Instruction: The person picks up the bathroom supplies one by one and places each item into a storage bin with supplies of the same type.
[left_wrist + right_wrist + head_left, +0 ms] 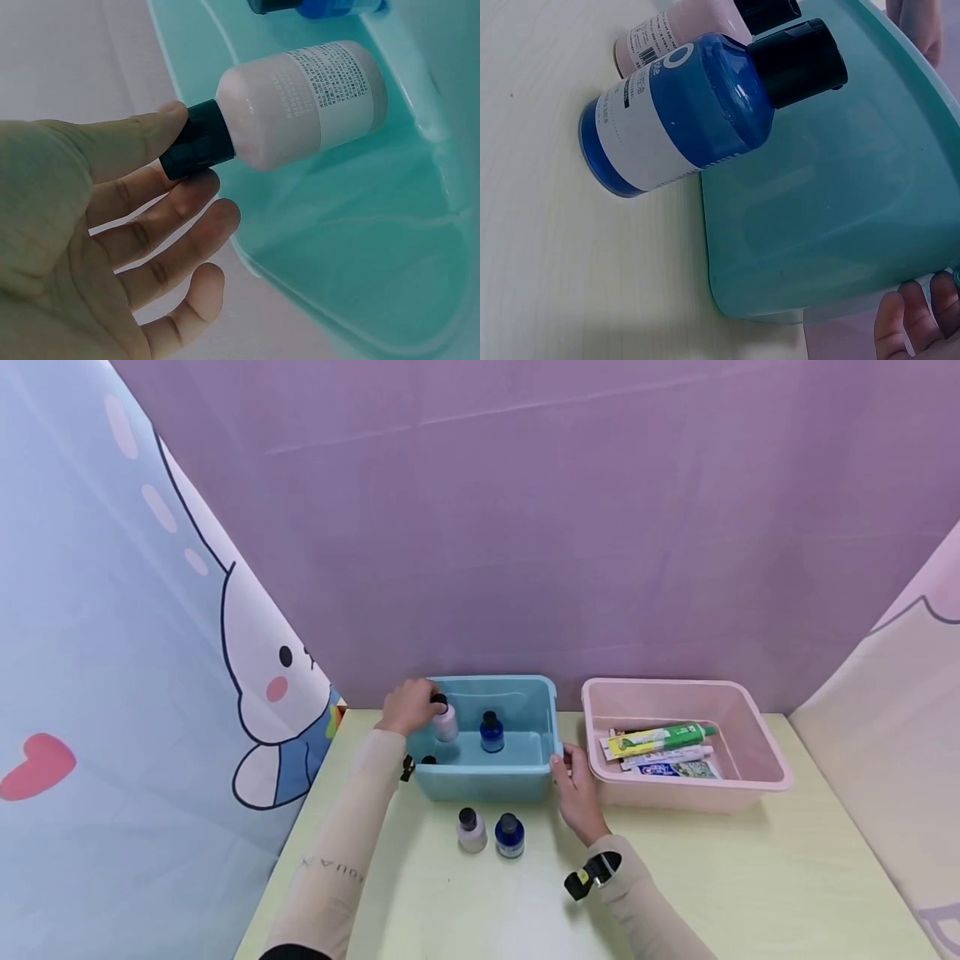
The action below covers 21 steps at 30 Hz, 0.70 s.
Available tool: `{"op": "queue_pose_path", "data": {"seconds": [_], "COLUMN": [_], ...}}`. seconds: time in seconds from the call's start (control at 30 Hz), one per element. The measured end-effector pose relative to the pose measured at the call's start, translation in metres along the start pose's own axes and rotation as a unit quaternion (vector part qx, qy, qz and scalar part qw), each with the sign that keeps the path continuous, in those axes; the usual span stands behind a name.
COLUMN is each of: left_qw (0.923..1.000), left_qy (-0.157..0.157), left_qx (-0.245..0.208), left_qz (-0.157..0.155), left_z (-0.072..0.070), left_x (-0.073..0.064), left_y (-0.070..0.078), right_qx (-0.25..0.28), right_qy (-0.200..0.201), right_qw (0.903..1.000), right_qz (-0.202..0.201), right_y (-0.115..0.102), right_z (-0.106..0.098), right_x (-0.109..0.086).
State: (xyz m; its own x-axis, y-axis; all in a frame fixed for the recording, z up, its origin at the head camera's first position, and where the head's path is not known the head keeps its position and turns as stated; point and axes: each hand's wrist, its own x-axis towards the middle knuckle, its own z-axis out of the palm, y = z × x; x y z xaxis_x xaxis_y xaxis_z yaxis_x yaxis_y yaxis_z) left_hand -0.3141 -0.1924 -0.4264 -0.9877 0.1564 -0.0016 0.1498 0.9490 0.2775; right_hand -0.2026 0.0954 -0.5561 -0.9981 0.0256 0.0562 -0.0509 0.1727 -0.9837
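My left hand [409,707] pinches the black cap of a pale pink bottle [446,725] between thumb and fingers, holding it upright inside the teal bin [480,783]. In the left wrist view the printed label of this pink bottle [300,105] shows, and the little finger is apart from the cap. A dark blue bottle [492,733] stands in the bin to its right. Near the front left corner a black cap [429,760] shows; the rest is hidden by the wall. My right hand [579,795] holds the bin's right rim, fingers [921,319] against its side.
In front of the teal bin a second pink bottle [472,832] and a second blue bottle [510,837] stand on the pale table [450,910]. At the right, a pink bin [690,795] holds several toothpaste tubes [660,741]. A purple cloth [525,527] hangs behind.
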Motion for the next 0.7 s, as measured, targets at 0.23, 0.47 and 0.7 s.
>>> {"op": "queue_pose_path", "data": {"seconds": [0.23,0.47,0.7], "left_qw": [0.9998,0.9994,0.9983], "left_qy": [-0.019,-0.025,-0.040], "left_qx": [-0.001,0.019,0.039], "left_qz": [-0.005,-0.011,-0.019], "left_z": [-0.001,-0.002,0.001], "left_x": [0.006,0.014,0.025], "left_y": [0.000,0.003,0.002], "right_qx": [0.002,0.006,0.003], "right_qy": [0.010,0.000,0.002], "right_qw": [0.9999,1.0000,1.0000], "right_qz": [-0.010,-0.006,-0.004], "right_y": [0.000,-0.003,-0.003], "right_z": [0.001,-0.001,-0.001], "right_x": [0.000,-0.003,-0.001]}}
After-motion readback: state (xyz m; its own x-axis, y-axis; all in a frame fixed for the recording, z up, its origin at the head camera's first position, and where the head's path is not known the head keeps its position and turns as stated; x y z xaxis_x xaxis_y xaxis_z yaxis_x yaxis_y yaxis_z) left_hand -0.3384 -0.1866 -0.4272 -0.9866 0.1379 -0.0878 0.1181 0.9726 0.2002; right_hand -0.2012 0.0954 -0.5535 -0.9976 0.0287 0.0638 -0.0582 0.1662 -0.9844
